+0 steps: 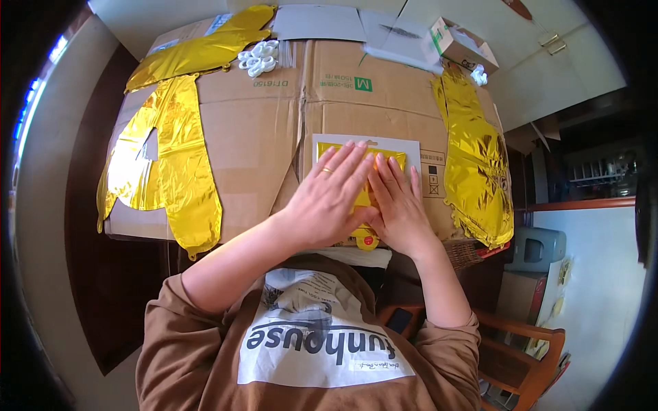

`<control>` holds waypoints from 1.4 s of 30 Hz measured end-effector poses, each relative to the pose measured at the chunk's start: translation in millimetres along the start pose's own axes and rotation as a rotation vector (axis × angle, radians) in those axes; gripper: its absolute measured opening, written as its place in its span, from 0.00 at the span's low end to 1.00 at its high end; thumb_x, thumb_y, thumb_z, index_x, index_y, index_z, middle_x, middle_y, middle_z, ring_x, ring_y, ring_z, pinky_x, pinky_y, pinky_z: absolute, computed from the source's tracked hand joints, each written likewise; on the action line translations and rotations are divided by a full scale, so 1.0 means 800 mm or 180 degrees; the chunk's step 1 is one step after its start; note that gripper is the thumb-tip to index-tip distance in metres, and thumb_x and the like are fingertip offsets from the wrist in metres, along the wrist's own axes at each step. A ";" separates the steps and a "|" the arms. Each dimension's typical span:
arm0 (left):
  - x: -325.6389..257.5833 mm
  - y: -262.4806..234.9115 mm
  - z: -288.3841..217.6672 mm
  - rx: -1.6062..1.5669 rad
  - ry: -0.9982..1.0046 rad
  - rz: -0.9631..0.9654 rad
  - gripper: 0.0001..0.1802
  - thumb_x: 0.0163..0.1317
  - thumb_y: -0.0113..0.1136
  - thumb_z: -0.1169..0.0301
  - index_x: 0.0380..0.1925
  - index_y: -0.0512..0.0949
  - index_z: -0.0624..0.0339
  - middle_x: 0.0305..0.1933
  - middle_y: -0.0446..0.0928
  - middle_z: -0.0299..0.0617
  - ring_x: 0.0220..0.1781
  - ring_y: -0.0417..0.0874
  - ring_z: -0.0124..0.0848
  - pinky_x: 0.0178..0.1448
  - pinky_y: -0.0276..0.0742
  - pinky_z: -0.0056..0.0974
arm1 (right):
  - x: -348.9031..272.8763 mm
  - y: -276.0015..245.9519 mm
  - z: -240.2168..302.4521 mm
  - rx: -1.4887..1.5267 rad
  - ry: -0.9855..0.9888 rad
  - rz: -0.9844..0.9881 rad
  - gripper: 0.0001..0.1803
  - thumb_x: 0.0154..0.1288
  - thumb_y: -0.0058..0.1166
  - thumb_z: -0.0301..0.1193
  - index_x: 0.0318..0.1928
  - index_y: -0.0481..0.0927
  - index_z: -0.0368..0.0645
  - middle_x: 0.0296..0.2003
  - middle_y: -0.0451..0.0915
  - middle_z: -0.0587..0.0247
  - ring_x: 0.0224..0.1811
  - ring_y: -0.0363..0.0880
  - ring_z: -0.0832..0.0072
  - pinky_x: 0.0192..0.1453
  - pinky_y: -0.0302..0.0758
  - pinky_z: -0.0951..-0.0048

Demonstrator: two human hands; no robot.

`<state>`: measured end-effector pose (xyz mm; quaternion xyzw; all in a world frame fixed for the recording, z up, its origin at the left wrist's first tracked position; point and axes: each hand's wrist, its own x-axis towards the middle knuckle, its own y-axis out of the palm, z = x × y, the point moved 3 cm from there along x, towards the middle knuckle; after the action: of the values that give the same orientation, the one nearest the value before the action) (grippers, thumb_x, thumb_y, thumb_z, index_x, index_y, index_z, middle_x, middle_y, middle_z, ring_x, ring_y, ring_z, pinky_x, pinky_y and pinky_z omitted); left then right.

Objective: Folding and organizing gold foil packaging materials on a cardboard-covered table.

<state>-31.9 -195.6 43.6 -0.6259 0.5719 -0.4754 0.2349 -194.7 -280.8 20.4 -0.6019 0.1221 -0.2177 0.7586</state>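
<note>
So, both palms down flat on a folded gold foil balloon (362,198) sitting on its white backing card (404,147), middle of the big cardboard box (260,144). Left hand (327,198) spread wide, fingers straight, ring visible, lying partly over the right hand (399,209), also open and pressing, nothing pinched or gripped in either. Looks like the flattening or smoothing stage, squeezing the foil tight against the card. Probably calls for even pressure sliding outward next, plus care not to crease or tear the thin foil. Around the box top: a long gold foil shape (168,164) draped off the left edge, another gold piece (205,44) up top, a crumpled gold strip (476,164) down the right side, a bunch of white plastic clips (260,58), some grey sheets (319,22), a small open carton (462,44). Room-wise: dark wood floor on the left, wooden chair (521,349) lower right, a grey bin (538,250) beside a pale wall, shelves further back, too dim to read.
</note>
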 end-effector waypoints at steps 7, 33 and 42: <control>0.003 0.045 0.027 0.0736 -0.0375 0.0283 0.54 0.69 0.48 0.35 0.75 0.56 0.75 0.81 0.53 0.63 0.85 0.47 0.55 0.85 0.38 0.58 | -0.003 0.014 -0.005 0.0043 -0.0036 -0.0116 0.43 0.68 0.57 0.44 0.78 0.58 0.42 0.80 0.52 0.47 0.84 0.45 0.49 0.83 0.39 0.38; 0.006 0.046 0.024 0.0548 -0.0288 0.0203 0.54 0.71 0.42 0.33 0.76 0.53 0.74 0.81 0.51 0.65 0.85 0.46 0.57 0.85 0.37 0.57 | 0.034 -0.045 -0.138 0.1261 0.0206 -0.0765 0.15 0.63 0.62 0.23 0.50 0.86 0.42 0.41 0.80 0.60 0.47 0.79 0.62 0.54 0.77 0.64; 0.005 0.042 0.024 0.0410 -0.0286 0.0207 0.53 0.71 0.44 0.35 0.76 0.53 0.75 0.81 0.51 0.66 0.85 0.47 0.57 0.85 0.38 0.57 | 0.059 -0.034 -0.138 0.1272 -0.0278 -0.0617 0.12 0.61 0.63 0.21 0.45 0.88 0.44 0.38 0.78 0.64 0.44 0.78 0.67 0.49 0.76 0.67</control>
<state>-32.5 -212.3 8.3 -0.6113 0.5491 -0.4748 0.3154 -207.7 -403.2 23.3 -0.4575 -0.0148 -0.2831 0.8428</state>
